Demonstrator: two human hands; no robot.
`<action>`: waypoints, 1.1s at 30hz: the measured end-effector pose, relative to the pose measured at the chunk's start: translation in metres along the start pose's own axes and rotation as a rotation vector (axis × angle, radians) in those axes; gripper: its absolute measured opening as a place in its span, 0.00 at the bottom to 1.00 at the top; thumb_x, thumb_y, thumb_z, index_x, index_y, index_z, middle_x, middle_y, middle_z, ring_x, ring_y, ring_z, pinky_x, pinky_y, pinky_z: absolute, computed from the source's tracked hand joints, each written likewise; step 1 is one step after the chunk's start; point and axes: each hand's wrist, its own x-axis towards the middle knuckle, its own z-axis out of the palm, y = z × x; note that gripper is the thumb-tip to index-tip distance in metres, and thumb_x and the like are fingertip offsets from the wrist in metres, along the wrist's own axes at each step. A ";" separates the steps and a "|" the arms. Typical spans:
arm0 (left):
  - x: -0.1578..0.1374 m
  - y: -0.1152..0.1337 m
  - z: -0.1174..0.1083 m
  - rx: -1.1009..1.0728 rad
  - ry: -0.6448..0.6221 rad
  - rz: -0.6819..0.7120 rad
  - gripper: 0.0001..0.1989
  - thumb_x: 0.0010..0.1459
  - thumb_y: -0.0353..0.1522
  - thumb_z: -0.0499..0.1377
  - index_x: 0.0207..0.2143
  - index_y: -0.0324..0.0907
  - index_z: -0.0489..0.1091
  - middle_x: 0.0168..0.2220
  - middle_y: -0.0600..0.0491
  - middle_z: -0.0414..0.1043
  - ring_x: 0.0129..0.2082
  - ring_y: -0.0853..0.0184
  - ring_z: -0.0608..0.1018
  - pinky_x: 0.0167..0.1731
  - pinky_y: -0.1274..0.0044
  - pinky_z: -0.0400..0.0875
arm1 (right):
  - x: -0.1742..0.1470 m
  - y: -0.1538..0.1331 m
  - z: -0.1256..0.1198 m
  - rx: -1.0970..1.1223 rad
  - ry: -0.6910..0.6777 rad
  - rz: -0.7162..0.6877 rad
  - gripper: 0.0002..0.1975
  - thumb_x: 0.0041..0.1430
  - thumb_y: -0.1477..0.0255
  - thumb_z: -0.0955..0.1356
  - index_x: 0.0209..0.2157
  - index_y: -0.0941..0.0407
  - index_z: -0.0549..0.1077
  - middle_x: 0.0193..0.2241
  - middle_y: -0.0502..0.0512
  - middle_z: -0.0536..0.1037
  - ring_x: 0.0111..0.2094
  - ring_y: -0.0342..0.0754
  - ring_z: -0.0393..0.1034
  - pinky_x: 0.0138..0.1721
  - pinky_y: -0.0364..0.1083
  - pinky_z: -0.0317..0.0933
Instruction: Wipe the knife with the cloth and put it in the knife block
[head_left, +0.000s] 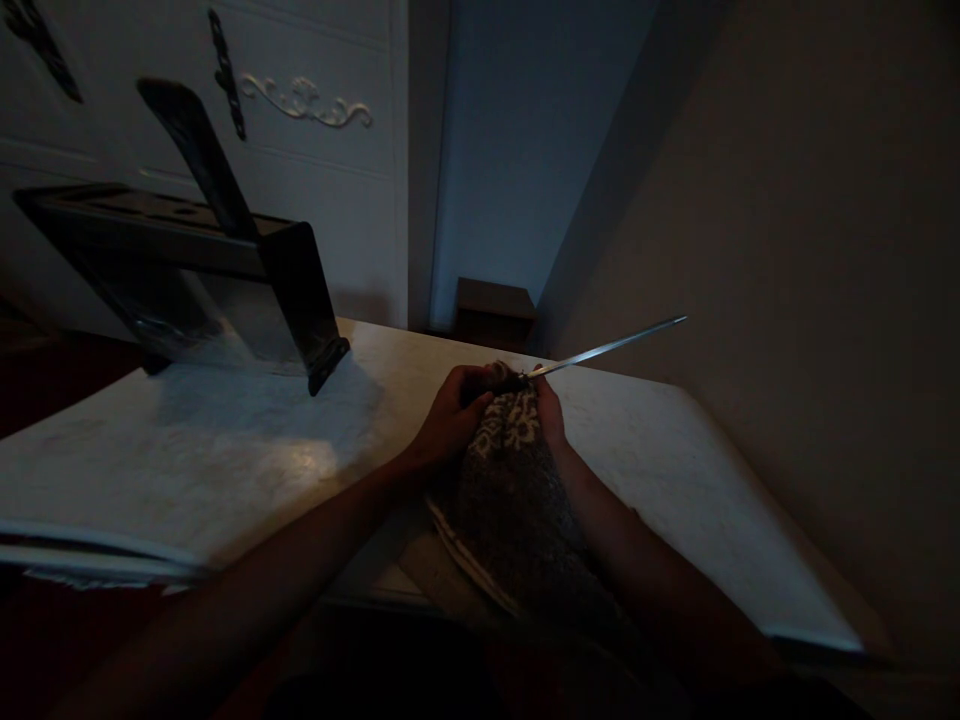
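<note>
Steel skewer-like rod (607, 349), thin and bright, angled up and to the right away from the knife block (187, 285), its near end buried in a patterned cloth (514, 470) over the table's (247, 450) front half. Left hand (450, 420) wrapped over the dark handle end, fingers closed around it through the cloth's top fold. Right hand (551, 415) on the far side of the cloth from the block, fingers pinched shut at the rod's base where metal meets fabric. Cloth draped toward the table's near edge and hanging partly off it. Knife block well to the left of both hands, tilted, with one dark handle (199, 155) sticking up. Very dim light, so fine detail of the grip hard to read. Likely risks: pointed tip swinging free in the air if either hold loosens; fingers sliding along the metal toward the point; cloth snagging on the rod or slipping off the table edge under its own weight.
</note>
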 end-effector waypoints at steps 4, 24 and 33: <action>-0.003 -0.002 0.008 0.056 0.090 0.017 0.14 0.55 0.31 0.59 0.44 0.43 0.63 0.45 0.51 0.70 0.47 0.63 0.73 0.52 0.69 0.65 | -0.012 -0.008 0.012 0.125 -0.102 0.068 0.29 0.51 0.44 0.63 0.35 0.54 0.76 0.38 0.59 0.81 0.50 0.58 0.71 0.48 0.57 0.69; -0.004 0.011 0.000 0.047 -0.120 -0.062 0.11 0.45 0.33 0.63 0.33 0.39 0.77 0.35 0.52 0.79 0.36 0.60 0.79 0.38 0.73 0.72 | -0.017 -0.004 0.009 -0.266 0.093 -0.201 0.19 0.45 0.56 0.75 0.33 0.55 0.74 0.25 0.50 0.81 0.32 0.52 0.78 0.39 0.52 0.71; 0.001 0.009 -0.007 0.065 0.278 -0.198 0.07 0.46 0.29 0.58 0.31 0.39 0.71 0.28 0.52 0.75 0.28 0.65 0.79 0.29 0.74 0.72 | -0.012 -0.013 0.003 -0.419 0.235 -0.341 0.18 0.46 0.54 0.73 0.29 0.55 0.73 0.19 0.47 0.75 0.25 0.46 0.70 0.31 0.46 0.64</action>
